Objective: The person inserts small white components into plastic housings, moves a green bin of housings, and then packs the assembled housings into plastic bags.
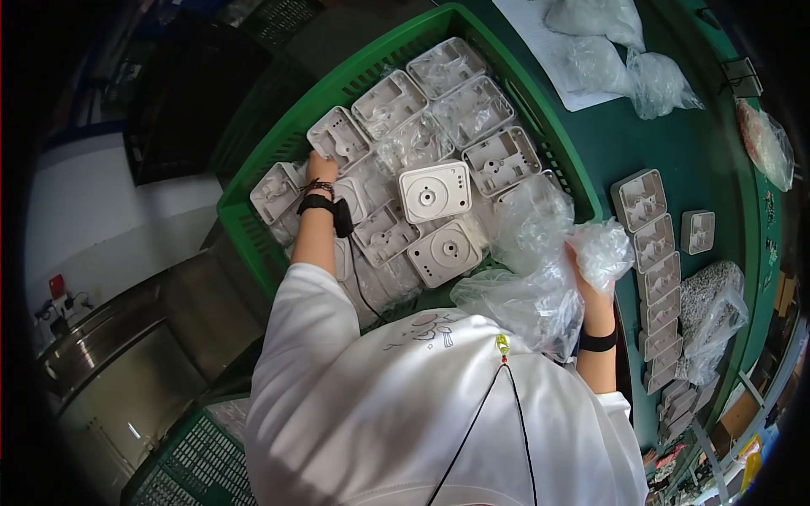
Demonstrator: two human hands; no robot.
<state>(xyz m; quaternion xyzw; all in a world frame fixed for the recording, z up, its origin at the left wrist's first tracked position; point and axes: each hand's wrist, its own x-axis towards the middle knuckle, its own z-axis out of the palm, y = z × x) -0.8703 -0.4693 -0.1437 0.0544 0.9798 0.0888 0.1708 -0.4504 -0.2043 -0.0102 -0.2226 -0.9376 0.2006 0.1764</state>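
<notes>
A green plastic crate (253,152) holds several off-white plastic housings, many lying in clear plastic film. My left hand (321,167) is closed at the lower corner of an open box-shaped housing (340,139) near the crate's left wall; its fingertips are partly hidden. Close to the middle, one housing (434,192) lies with its round-hub face up, above another similar housing (445,253). On the right, crumpled clear plastic bags (540,291) bunch over the crate's near corner. My right hand (582,268) is closed on them, its fingers mostly covered by the film.
Right of the crate, a green worktop (607,148) carries a row of open housings (656,244) and a single small housing (698,232). A clear bag of small parts (713,320) lies beside the row. Filled clear bags (591,63) rest on white paper at the far side.
</notes>
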